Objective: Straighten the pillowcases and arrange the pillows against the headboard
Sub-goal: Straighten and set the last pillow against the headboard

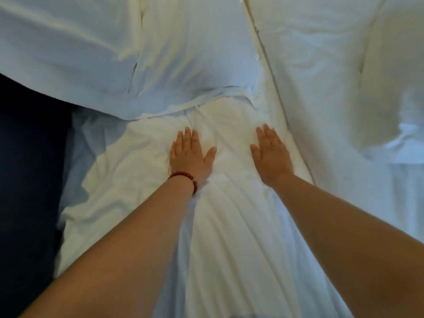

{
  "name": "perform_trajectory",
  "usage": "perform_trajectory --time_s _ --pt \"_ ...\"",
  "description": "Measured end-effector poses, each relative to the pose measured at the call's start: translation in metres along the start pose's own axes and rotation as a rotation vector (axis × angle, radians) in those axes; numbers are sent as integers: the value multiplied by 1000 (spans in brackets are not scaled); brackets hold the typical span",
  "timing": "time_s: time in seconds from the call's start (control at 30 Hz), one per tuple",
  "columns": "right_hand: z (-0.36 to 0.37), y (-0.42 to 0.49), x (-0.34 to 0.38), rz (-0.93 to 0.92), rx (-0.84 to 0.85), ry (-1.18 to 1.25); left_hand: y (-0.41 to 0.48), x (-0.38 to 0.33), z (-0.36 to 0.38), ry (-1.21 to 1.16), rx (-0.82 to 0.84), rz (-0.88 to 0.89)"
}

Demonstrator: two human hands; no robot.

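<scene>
Left hand [191,157] and right hand [270,154] are laid flat, fingers extended, nothing grasped, on a wrinkled white pillow [142,171]. A second pillow [96,56] is seen just beyond, touching it.

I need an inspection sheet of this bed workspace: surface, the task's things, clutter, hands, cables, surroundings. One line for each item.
Surface: white bed linen, with long creases running toward the camera.
Job's things: near pillow lying flat and wrinkled under the hands; a second pillow beyond it at upper left; a third pillow at upper right.
Clutter: nothing seen.
Grippers: left hand open, palm flat on the near pillow, with a red bead bracelet on the wrist; right hand open, palm flat beside it.
Cables: nothing seen.
Surroundings: dark area left of the bed, too dim to identify; headboard not visible.
</scene>
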State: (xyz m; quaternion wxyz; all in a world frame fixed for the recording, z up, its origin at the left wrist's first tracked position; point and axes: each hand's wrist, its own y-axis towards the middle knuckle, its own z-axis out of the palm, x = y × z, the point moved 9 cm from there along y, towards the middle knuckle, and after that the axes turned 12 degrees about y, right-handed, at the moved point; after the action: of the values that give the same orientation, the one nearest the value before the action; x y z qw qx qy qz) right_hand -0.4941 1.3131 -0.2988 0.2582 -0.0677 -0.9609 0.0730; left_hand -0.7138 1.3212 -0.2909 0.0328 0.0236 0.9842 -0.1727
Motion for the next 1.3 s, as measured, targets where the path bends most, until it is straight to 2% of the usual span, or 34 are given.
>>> perform_trajectory --time_s 0.13,0.3,0.4,0.5,0.63,0.73,0.93,1.13,1.3 --pt "-1 -90 -12 60 54 65 -97 -31 15 -51 -42 78" --pt "-10 -199 -25 113 157 162 -213 -49 38 -118 75 131" --pt "-38 -234 -26 166 142 337 -244 -51 34 -183 150 107" --pt "-90 -247 -28 149 13 537 -254 -67 11 -382 145 31" --pt "-169 -244 -53 128 -65 633 -253 -137 -33 -501 92 12" --pt "-226 -235 -97 127 -86 677 -249 -214 -60 -525 50 18" --pt "-318 -198 -203 80 -128 686 -220 -351 -70 -633 87 -8" --pt "-377 -148 -272 -71 -278 477 -149 -410 -94 -805 53 -187" --pt "-389 -99 -326 -90 -293 142 -69 -434 -118 -679 93 -280"
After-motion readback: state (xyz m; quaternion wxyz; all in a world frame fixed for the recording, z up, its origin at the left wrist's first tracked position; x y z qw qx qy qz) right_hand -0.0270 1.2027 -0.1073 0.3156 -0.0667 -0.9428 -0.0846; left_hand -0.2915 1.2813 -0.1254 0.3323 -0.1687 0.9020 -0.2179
